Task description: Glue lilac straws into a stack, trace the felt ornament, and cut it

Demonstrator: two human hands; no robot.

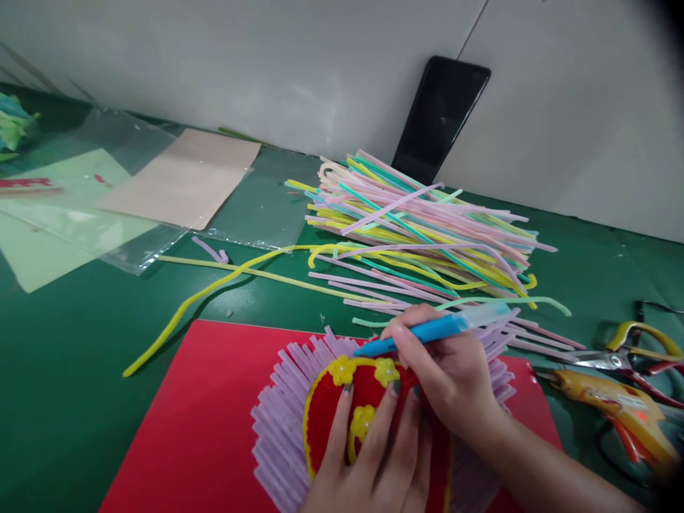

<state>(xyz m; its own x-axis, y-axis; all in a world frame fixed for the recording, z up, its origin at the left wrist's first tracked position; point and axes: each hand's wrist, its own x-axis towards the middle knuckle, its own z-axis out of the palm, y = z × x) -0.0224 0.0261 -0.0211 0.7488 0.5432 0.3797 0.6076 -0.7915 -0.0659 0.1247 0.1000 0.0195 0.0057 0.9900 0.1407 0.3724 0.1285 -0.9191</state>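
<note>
My right hand (462, 377) grips a blue pen (432, 329) with a pale see-through end. The pen slants left, its tip by the upper edge of a red fuzzy piece (327, 417) bordered in yellow. Spread flat over that piece, my left hand (374, 467) hides much of its lower part. Yellow flowers (342, 370) with pearl-like centres sit on the piece. A fringe of lilac pipe cleaners (281, 420) fans out around it. Under everything lies a red sheet (197, 420); whether the pen tip touches anything is hard to tell.
Behind my hands lies a heap of coloured pipe cleaners (417, 221). A black phone (441, 117) leans against the wall. To the right are scissors (609, 360) and a yellow glue gun (614, 402). Beige paper (184, 174) and clear plastic bags (267, 199) lie left on the green table (64, 370).
</note>
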